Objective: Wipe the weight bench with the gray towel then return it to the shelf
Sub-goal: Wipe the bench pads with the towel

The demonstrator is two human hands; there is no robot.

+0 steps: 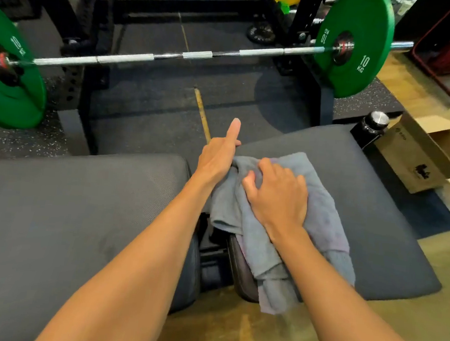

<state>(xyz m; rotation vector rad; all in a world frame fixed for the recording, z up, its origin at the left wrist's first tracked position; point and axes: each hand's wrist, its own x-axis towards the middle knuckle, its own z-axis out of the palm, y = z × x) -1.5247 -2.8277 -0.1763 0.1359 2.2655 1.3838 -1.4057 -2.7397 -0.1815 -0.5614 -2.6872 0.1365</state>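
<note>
Here, right hand (278, 193) fingers bunch gray towel (323, 205) on weight bench (365, 186); left hand (218, 157) thumb-up, fingers hidden.

Both forearms bare, stretched forward, converging toward centre. The left grip (217, 159) stands on its edge, thumb straight and pointing away; fingers mostly hidden behind the palm, curl unclear. The right grip (280, 195) lies palm-down, fingers curled and thumb tucked in, bunching the towel (326, 205) under it. The two sit just beside each other.
</note>
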